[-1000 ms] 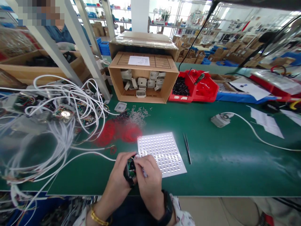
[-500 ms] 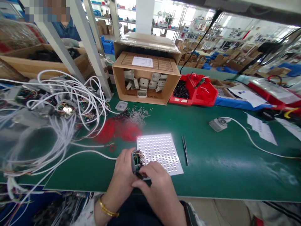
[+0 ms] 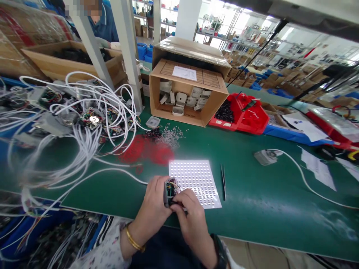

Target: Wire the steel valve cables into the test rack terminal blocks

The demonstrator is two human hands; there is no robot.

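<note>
My left hand (image 3: 155,200) is wrapped round a small grey housing (image 3: 166,194) with coloured wires and electronics inside; its open face is turned to the right. A white cable (image 3: 123,172) runs from behind that hand to the left. My right hand (image 3: 192,213) is closed, thumb and fingers pinched at the housing's lower edge on a small dark part that I cannot make out. Beneath and beyond the hands lies a white sheet (image 3: 196,172) covered with rows of shiny round dots. Metal tweezers (image 3: 223,182) rest just right of the sheet.
A heap of white cables (image 3: 84,149) with wired housings covers the left. Red rings (image 3: 161,154) and loose screws (image 3: 171,135) lie beyond the sheet. A cardboard box (image 3: 190,118) of grey housings and a red bin (image 3: 252,125) stand behind. A cabled housing (image 3: 263,157) sits right.
The view has swung left, so everything appears shifted right. My right thumb and fingers have closed together at the housing's lower edge. My left hand keeps its hold.
</note>
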